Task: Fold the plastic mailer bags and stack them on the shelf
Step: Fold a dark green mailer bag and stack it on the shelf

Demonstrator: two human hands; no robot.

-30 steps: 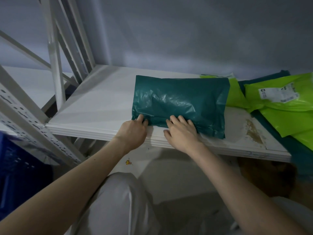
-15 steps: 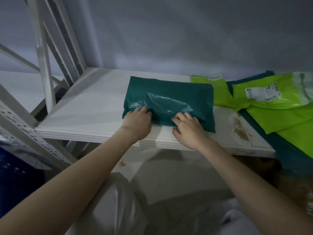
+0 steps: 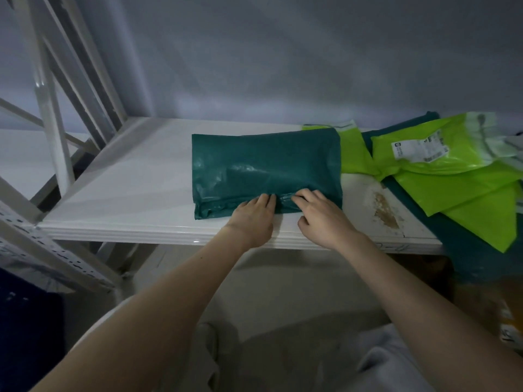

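Your dark green mailer bag [image 3: 263,168] lies flat on the white shelf [image 3: 135,188], folded into a rectangle, its near edge close to the shelf's front lip. Your left hand [image 3: 252,219] rests at the middle of that near edge, fingers laid fairly straight on the crumpled fold; its grip is apart, pressing rather than pinching. Your right hand [image 3: 319,216] sits just beside it, fingertips on the same edge, where the plastic bunches between the 2 hands. Its fingers bend slightly, but you cannot tell whether they pinch the plastic or only press it. To the right of the bag, lime green mailer bags [image 3: 452,179] lie loosely overlapped, 1 carrying a white label [image 3: 418,149], over more dark green plastic [image 3: 467,258]. A brown stain [image 3: 385,210] marks the shelf between them and your right hand.
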